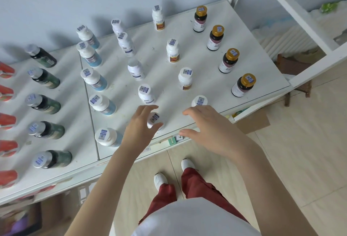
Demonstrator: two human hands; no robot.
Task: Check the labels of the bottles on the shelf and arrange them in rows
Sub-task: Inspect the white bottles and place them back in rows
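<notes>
The left hand (pixel 139 124) curls round the front bottle (pixel 155 119), a white one standing near the front edge of the shelf (pixel 206 66) at the near end of its row. The right hand (pixel 208 128) hovers open just beside it, holding nothing. To do this well, I judge, lift the bottle straight up, turn its side label to the eye, check it against the next bottle (pixel 145 92), then set it upright in line, keeping the free hand clear of the neighbour (pixel 200 101).
</notes>
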